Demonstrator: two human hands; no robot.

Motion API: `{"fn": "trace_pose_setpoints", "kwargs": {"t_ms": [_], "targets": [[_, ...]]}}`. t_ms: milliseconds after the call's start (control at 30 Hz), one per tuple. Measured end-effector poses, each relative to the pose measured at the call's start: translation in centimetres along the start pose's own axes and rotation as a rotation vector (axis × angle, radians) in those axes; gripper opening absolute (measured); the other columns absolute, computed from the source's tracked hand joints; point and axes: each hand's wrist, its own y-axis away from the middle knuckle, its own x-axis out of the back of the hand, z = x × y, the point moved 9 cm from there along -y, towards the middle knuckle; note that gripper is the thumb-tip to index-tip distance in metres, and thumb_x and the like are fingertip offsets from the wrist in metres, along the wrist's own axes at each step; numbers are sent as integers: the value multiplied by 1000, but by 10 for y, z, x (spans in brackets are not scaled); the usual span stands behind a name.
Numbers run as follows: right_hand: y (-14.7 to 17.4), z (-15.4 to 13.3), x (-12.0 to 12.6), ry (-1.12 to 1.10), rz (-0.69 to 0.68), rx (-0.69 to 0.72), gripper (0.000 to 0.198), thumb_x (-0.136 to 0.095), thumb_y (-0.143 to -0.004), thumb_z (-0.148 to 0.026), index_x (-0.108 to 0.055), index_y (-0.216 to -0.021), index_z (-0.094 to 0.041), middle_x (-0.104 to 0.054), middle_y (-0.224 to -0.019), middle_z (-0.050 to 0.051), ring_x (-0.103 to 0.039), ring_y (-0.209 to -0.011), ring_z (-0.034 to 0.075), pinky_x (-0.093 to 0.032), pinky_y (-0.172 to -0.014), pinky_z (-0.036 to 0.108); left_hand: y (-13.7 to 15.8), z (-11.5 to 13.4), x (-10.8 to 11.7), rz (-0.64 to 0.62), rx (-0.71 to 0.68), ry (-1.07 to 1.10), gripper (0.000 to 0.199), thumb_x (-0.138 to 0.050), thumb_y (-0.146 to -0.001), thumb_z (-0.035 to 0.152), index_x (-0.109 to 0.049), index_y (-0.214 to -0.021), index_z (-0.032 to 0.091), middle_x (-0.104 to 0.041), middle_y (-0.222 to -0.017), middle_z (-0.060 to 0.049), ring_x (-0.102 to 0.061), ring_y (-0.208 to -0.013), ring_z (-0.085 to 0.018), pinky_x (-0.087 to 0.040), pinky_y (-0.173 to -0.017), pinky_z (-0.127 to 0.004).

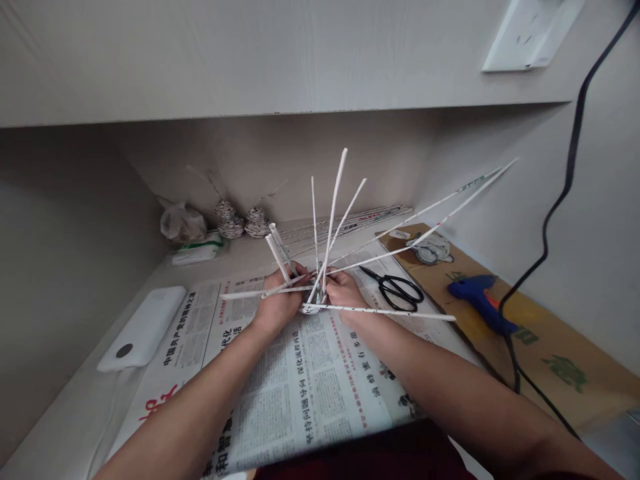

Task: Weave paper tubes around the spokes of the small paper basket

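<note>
Between my two hands is a small woven piece made of rolled paper sticks [334,207], which fan out upward and to both sides. My left hand [281,293] is closed round its left side, fingers partly hidden behind the sticks. On the other side my right hand [344,290] pinches the piece near its base, where the sticks cross. Two long sticks reach far to the upper right, and another lies almost level across my right wrist. Black-handled scissors [400,292] rest just right of my right hand.
Newspaper [280,380] covers the table. A white power bank-like block [143,328] lies left. Behind stand two small woven gourd shapes [229,219], a plastic bag [183,223] and loose paper sticks [360,219]. On cardboard [555,363] at right sits a blue glue gun [475,293] with a black cord [570,160].
</note>
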Motion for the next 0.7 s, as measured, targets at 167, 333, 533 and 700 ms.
{"fn": "trace_pose_setpoints", "kwargs": {"t_ms": [167,333,533,700], "targets": [[-2,1,2,-9,12,7,37,-85,-53,-41,-62,-71,-20,-61,-55,-4,-55,-50,13,-43,-49,25,0,-3,-2,-1,5,48,9,-68,-82,26,-68,-76,20,-71,-70,-2,-64,-64,-17,-49,-62,-27],[-2,-1,1,39,-15,33,35,-83,-55,-43,-62,-70,-20,-61,-54,-4,-56,-50,14,-44,-51,26,0,-12,-7,-25,54,144,9,-73,-77,27,-73,-82,19,-74,-76,-3,-68,-68,-19,-51,-64,-28],[-3,-1,4,69,18,46,29,-77,-63,-44,-63,-68,-19,-59,-54,-4,-54,-51,13,-43,-51,25,0,-12,2,17,40,50,6,-68,-78,20,-73,-81,20,-75,-78,-2,-69,-71,-17,-53,-71,-28],[-1,-4,9,71,49,4,26,-69,-74,-46,-66,-80,-21,-67,-68,0,-60,-56,16,-47,-50,28,-3,-10,7,30,10,-64,16,-64,-79,16,-75,-89,22,-78,-85,-2,-71,-78,-19,-55,-79,-30]]}}
